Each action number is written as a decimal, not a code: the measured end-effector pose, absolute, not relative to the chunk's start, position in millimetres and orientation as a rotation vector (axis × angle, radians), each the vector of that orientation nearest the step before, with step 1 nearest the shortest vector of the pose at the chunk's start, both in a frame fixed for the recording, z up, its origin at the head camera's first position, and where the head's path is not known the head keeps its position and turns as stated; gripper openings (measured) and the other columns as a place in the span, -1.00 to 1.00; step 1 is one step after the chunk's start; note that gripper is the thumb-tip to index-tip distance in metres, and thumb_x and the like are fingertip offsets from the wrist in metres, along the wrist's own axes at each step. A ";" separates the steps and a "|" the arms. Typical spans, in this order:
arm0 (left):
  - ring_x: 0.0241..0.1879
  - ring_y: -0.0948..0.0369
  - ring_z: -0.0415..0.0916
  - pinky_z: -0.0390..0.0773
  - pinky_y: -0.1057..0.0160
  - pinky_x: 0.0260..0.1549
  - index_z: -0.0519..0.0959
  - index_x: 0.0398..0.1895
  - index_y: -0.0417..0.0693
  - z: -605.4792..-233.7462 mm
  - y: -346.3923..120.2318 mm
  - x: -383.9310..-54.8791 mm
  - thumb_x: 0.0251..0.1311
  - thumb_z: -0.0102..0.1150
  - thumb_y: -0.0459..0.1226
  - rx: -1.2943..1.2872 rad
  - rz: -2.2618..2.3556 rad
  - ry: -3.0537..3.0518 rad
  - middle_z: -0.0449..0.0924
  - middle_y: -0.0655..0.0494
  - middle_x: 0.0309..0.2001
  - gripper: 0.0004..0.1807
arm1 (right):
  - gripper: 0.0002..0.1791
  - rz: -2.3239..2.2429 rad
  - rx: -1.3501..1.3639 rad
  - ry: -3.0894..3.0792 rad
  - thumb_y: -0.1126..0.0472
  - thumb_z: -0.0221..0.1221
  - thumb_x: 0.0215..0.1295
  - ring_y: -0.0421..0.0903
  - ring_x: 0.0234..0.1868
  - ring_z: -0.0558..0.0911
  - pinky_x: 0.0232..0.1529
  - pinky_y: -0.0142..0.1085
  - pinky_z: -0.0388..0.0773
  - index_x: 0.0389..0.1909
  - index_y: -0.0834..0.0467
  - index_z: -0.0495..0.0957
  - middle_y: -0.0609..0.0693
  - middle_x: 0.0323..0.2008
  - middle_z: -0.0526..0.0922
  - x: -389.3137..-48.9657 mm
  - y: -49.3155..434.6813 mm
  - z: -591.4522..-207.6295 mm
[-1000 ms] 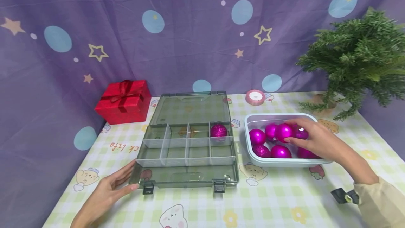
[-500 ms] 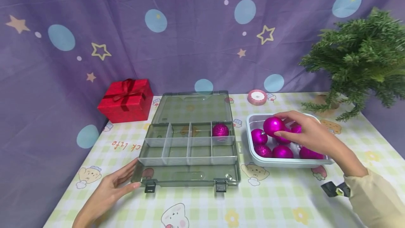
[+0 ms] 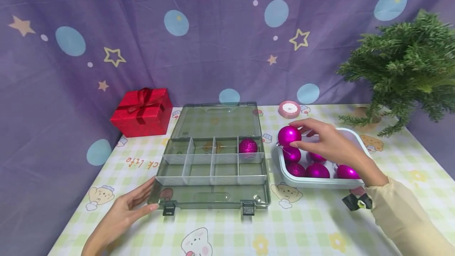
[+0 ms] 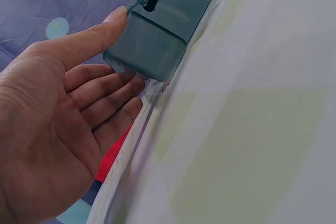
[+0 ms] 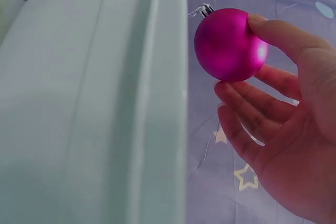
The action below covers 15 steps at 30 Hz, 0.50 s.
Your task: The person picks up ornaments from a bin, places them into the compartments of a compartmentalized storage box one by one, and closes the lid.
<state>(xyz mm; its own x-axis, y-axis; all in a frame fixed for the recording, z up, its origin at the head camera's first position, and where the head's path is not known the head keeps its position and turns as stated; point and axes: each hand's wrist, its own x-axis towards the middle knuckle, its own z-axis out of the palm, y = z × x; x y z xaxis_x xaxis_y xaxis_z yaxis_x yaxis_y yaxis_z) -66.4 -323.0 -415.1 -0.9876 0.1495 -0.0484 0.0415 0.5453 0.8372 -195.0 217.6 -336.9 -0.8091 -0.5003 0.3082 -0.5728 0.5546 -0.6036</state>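
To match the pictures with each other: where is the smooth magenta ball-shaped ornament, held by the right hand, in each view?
Head: right of centre, slightly below mid-height; the smooth magenta ball-shaped ornament is held by the right hand.
Left wrist: not in it.
Right wrist: upper half, right of centre.
Shared landmark: the purple fabric curtain with pale-blue spots.

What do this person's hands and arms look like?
The left hand and right hand wear no visible gloves or rings. A beige sleeve shows on the right arm, with a small black and yellowish piece near its wrist end. No sleeve shows on the left.
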 end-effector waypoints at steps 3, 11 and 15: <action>0.40 -0.02 0.25 0.46 0.54 0.12 0.25 0.58 -0.19 -414.8 -323.1 -66.4 0.37 0.37 -0.17 0.172 1.440 2.657 0.28 -0.14 0.50 -0.19 | -0.51 1.138 0.958 -2.662 0.23 0.44 0.30 -0.02 -0.01 0.65 0.02 0.04 0.67 0.23 0.18 0.60 0.00 0.09 0.67 -200.0 209.3 -336.7; 0.28 0.56 0.27 0.45 0.55 0.13 0.26 0.58 -0.20 -417.1 -325.1 -66.2 0.37 0.37 -0.21 0.225 1.480 2.647 0.28 -0.15 0.49 -0.21 | -0.50 1.156 1.021 -2.626 0.23 0.45 0.27 -0.01 -0.02 0.66 0.02 0.01 0.67 0.22 0.21 0.61 0.03 0.09 0.68 -211.4 188.6 -338.0; 0.27 0.59 0.27 0.44 0.56 0.13 0.26 0.57 -0.24 -418.3 -325.4 -65.7 0.37 0.37 -0.24 0.252 1.499 2.643 0.29 -0.18 0.48 -0.22 | -0.50 1.183 1.047 -2.619 0.23 0.43 0.29 0.00 -0.01 0.67 0.00 0.03 0.68 0.22 0.23 0.61 0.05 0.08 0.69 -216.8 177.8 -339.5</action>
<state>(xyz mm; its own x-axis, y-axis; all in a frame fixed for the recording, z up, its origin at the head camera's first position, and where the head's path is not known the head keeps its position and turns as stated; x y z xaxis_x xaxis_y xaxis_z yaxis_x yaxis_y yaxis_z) -65.7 -325.4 -418.3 -0.9821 0.1882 0.0010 0.0975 0.5043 0.8580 -216.8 177.8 -339.5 -0.7627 -0.5528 0.3358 -0.6173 0.4673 -0.6329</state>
